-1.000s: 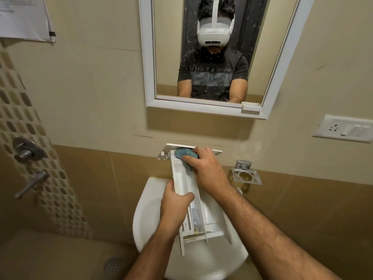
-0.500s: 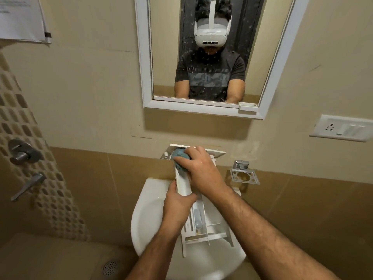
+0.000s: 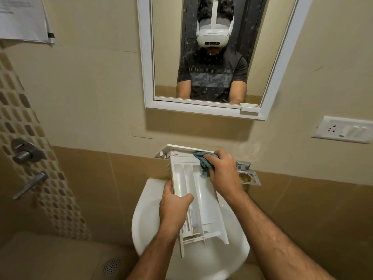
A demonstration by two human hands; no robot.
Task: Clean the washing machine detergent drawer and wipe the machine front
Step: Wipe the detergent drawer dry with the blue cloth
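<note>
Under right hand (image 3: 223, 172), cloth (image 3: 204, 161) mostly hidden on drawer (image 3: 198, 190).

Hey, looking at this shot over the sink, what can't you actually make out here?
All in the head view:
- Right hand covers most of the blue cloth and the drawer's far right corner.
- Left hand hides the drawer's near left side.
- Sink: drain hidden by drawer and arms.
- Paper on wall: cut off by the frame edge, print too small.
- Washing machine: not in view.
</note>
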